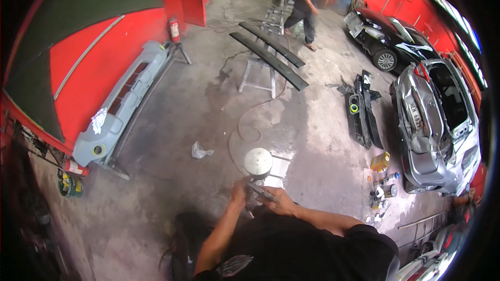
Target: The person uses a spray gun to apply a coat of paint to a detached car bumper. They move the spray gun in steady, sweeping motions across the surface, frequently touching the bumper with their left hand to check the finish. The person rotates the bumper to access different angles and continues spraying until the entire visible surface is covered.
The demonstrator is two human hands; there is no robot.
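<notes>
A paint spray gun (258,190) with a round white-topped cup (258,162) is held in front of my body. My left hand (240,192) closes on the gun's left side, just below the cup. From the right, my right hand (279,201) grips the gun's body, and its fingertips are partly hidden. White sheets (278,170) lie on the floor beyond the cup, partly covered by it. A thin hose (240,130) curls across the floor toward the gun.
A grey bumper (117,106) rests on a stand at left. Two dark panels (271,57) lie across a trestle (255,75) ahead. Cans and bottles (383,192), black parts (359,109) and a damaged silver car (437,125) stand at right. A person (307,8) walks at the back.
</notes>
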